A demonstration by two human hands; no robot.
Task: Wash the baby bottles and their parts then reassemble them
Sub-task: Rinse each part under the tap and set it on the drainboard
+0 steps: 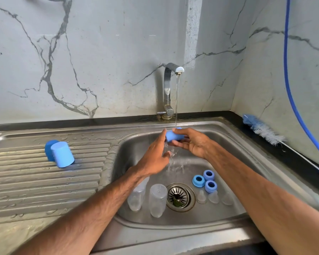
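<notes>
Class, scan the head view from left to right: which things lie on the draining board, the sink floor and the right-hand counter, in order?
dark blue cap → light blue cap → two clear bottles → drain strainer → three blue collar rings → bottle brush

One wide-angle view, worn on the person's head, looks forward and down from close above a stainless steel sink basin [134,150], facing a grey-veined white marble wall [118,52].
</notes>
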